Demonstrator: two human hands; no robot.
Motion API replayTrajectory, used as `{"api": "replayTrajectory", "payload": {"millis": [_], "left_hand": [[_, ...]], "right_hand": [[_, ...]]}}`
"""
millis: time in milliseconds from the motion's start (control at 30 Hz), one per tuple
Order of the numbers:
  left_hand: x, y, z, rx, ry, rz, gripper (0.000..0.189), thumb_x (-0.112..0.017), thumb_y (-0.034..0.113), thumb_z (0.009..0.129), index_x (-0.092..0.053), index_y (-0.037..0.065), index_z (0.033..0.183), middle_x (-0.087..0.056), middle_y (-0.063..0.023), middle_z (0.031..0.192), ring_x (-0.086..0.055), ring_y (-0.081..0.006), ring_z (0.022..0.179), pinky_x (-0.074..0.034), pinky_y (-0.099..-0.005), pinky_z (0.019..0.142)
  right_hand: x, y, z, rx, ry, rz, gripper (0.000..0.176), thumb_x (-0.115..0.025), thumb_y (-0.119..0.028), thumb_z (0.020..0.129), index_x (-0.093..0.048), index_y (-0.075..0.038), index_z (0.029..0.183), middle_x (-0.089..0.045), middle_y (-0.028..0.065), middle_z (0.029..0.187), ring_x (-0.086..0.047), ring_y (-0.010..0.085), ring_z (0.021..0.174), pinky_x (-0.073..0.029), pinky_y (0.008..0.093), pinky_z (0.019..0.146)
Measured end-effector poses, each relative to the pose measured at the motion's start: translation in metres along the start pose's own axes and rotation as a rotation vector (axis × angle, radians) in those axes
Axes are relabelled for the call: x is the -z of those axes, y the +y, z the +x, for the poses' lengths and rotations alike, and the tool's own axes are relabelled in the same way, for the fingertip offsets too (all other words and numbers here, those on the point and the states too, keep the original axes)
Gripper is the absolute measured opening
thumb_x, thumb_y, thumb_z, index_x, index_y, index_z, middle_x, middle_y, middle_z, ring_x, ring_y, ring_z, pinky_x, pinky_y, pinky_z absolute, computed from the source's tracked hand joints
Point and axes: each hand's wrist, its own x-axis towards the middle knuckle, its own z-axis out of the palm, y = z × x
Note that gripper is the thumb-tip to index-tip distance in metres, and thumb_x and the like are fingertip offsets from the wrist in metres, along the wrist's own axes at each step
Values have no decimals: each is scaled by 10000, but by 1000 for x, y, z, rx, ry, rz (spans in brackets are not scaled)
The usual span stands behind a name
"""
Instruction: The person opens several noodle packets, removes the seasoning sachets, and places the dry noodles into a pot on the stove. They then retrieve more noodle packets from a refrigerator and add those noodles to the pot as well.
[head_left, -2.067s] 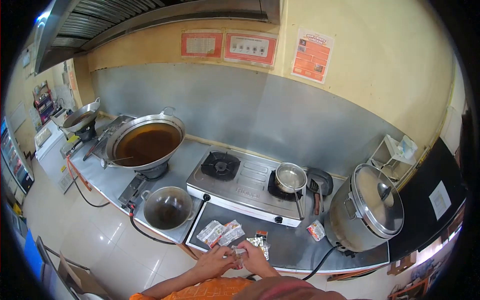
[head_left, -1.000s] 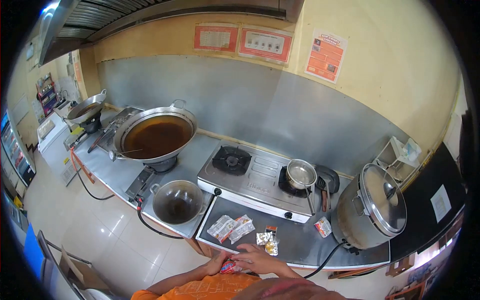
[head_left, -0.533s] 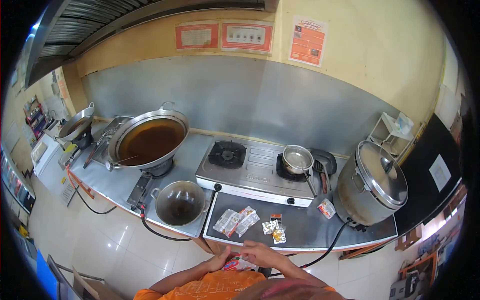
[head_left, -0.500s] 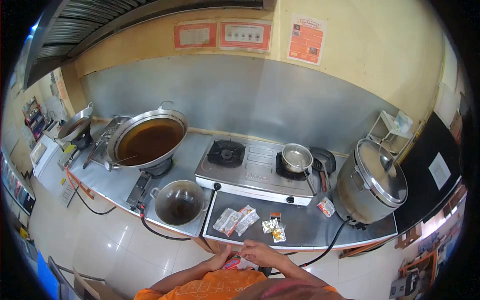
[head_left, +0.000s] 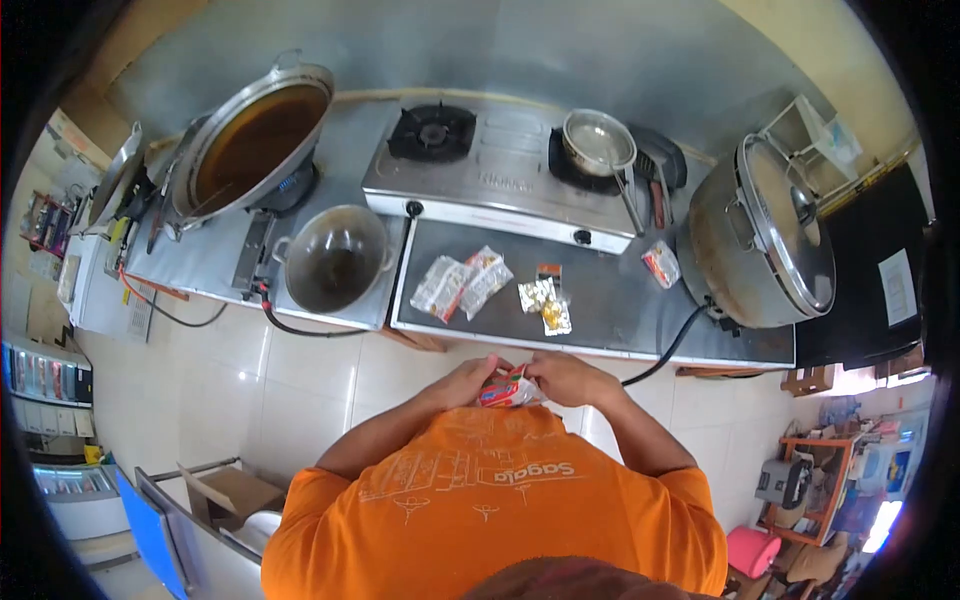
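Observation:
A red and white food packet (head_left: pixel 508 390) is held between my two hands, close in front of the orange shirt. My left hand (head_left: pixel 467 382) grips its left side with the fingers closed. At the upper right edge, my right hand (head_left: pixel 563 377) pinches the packet. Beyond them on the dark counter lie two wrappers (head_left: pixel 441 288) (head_left: pixel 487 281), side by side. Several small silver and gold sachets (head_left: pixel 545 303) are to their right, and another red and white packet (head_left: pixel 661 265) sits near the big pot.
A two-burner stove (head_left: pixel 500 180) carries a small saucepan (head_left: pixel 598 140). To the left are a wide wok of brown liquid (head_left: pixel 325 105) and a smaller wok (head_left: pixel 337 258). A large lidded pot (head_left: pixel 720 245) stands right, with a black hose (head_left: pixel 672 350) below. An open cardboard box (head_left: pixel 232 490) is lower left.
The view has tilted down, showing more of the shirt and floor. Both hands still hold the packet, which now shows more plainly; my right hand has shifted to its right edge.

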Motion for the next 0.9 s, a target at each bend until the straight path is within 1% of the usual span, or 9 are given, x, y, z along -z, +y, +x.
{"api": "replayTrajectory", "payload": {"millis": [67,133,267,300,433,533,667,767,900], "left_hand": [[-6,6,3,-25,-10,58,791,-271,668,1016,-510,17,1396,-604,-117,1294,-563,-186,1163,-464,-326,970],[-13,-2,13,-48,36,26,762,-280,639,1031,-517,12,1393,-626,-88,1243,-589,-151,1090,-524,-304,850],[-22,25,17,-92,-48,0,821,-259,659,1020,-407,-13,1468,-577,-140,1363,-534,-209,1251,-414,-352,1067],[-21,19,24,-73,-61,-20,834,-303,680,1002,-340,20,1511,-552,-164,1402,-546,-245,1256,-411,-357,1075],[-24,34,39,-76,-60,382,838,-361,697,979,-282,87,1548,-556,-221,1393,-568,-336,1254,-415,-368,1063],[-32,46,48,-93,-66,319,815,-379,681,982,-264,118,1560,-566,-248,1371,-572,-378,1248,-417,-380,1054],[-35,60,60,-118,-80,275,753,-392,624,1002,-295,121,1553,-565,-234,1380,-568,-358,1259,-414,-390,1056],[-33,62,68,-131,-45,312,718,-403,592,1010,-358,95,1526,-563,-209,1394,-560,-329,1272,-412,-387,1061],[-33,58,77,-218,30,244,708,-401,572,1018,-429,33,1475,-573,-194,1386,-559,-307,1270,-409,-383,1061]], "right_hand": [[-3,11,-3,98,109,86,89,-538,-7,870,-621,-7,903,-590,196,915,-591,397,920,-460,463,788],[9,0,-9,82,114,126,80,-594,6,825,-623,5,900,-587,201,951,-586,403,931,-467,455,799],[8,27,-8,113,103,152,138,-637,-12,787,-631,7,924,-581,192,992,-579,395,952,-474,446,823],[20,23,-11,40,1,164,167,-618,-13,787,-644,8,950,-589,206,1094,-565,393,1037,-475,447,870],[4,62,-2,233,-69,114,251,-550,6,773,-658,48,995,-536,289,1216,-505,414,1194,-445,451,984],[33,53,-4,17,-312,110,308,-565,-2,766,-639,46,1062,-545,277,1204,-503,413,1188,-424,448,1003],[53,62,-23,339,9,322,246,-582,39,785,-645,0,1019,-572,200,1152,-529,347,1113,-455,418,949],[63,76,-44,167,116,471,214,-648,53,832,-649,-42,1023,-580,127,1119,-575,277,1030,-481,351,891],[70,83,-47,210,346,464,154,-646,59,863,-633,-26,991,-580,102,1051,-593,240,954,-483,312,846]]}}
